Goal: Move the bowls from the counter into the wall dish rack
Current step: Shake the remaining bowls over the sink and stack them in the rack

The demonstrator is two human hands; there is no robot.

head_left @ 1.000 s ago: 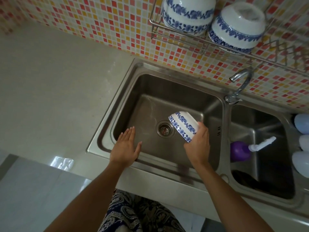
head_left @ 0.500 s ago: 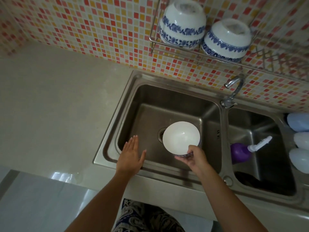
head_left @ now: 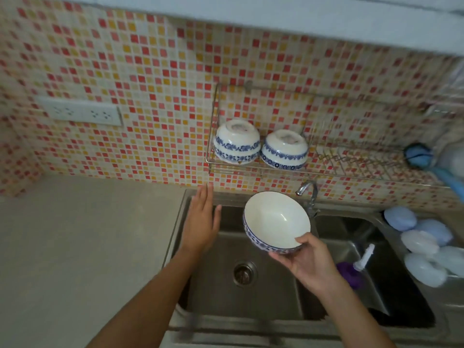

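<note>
Carry step: right hand (head_left: 310, 259) grips bowl (head_left: 276, 221) by rim; left hand (head_left: 200, 222) flat, empty. Next, judged: invert, lift to 12 o'clock into rack (head_left: 351, 167).

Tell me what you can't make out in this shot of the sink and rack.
- Head view: purple bottle partly hidden behind the right hand holding the bowl.
- Rack's right end: blurred, blue item unidentifiable.
- Inverted bowls' interiors hidden.
- Pale round items: blurred.

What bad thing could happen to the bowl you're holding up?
The right hand holds the bowl by one edge only, above the steel sink, so it could slip and crack. The tap stands close behind it and might get knocked. On the rack, it could bump the two bowls already there.
</note>
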